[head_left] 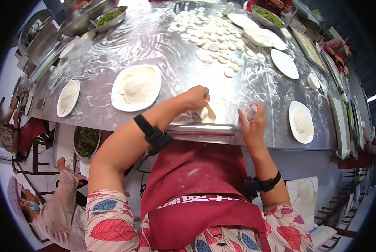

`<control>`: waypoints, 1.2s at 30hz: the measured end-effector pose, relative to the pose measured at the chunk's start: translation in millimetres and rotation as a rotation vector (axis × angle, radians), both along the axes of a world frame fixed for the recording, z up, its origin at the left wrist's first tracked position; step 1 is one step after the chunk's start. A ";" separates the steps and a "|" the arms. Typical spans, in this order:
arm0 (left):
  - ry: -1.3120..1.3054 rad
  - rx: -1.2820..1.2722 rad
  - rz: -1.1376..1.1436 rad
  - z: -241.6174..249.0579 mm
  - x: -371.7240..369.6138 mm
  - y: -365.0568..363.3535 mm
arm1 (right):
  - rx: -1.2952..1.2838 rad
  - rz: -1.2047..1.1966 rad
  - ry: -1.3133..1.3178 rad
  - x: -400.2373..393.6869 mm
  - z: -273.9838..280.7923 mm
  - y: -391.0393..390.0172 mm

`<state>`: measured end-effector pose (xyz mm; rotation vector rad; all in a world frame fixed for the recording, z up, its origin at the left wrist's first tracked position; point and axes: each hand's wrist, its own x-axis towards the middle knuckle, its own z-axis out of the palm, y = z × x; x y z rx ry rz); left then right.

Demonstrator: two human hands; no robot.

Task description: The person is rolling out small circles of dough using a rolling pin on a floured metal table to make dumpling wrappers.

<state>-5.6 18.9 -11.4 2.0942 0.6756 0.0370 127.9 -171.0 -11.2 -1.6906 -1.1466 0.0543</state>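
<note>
Near the front edge of the floured steel table (pixel 175 84), my left hand (pixel 197 97) pinches the upper edge of a thin dough wrapper (pixel 207 113), which hangs bent below the fingers. To its right my right hand (pixel 252 122) is curled, thumb and fingers around a small greyish-white thing (pixel 251 111) that I cannot make out. A shiny metal cylinder (pixel 202 129) lies along the table edge between the hands. Stacked flat wrappers (pixel 135 85) lie on a white plate (pixel 116 100) to the left. Another plate (pixel 293 110) with wrappers (pixel 303 123) stands to the right.
Many small dough rounds (pixel 213 46) lie across the far middle. Bowls of green filling (pixel 108 17) stand at the back; another tub of greens (pixel 87 141) is below the table at left. A bare white plate (pixel 284 64) lies right. A person (pixel 49 214) is at lower left.
</note>
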 end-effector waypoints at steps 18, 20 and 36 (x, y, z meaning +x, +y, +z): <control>0.026 -0.009 0.018 1.5 -4.6 -13.6 | -0.048 0.010 -0.058 10.6 8.6 27.5; 0.017 0.144 0.001 6.4 -3.4 -17.6 | 0.016 0.015 -0.156 19.5 6.7 61.1; 0.111 0.350 0.038 -4.1 2.6 -23.2 | 0.016 -0.090 -0.053 -6.5 -2.7 -1.4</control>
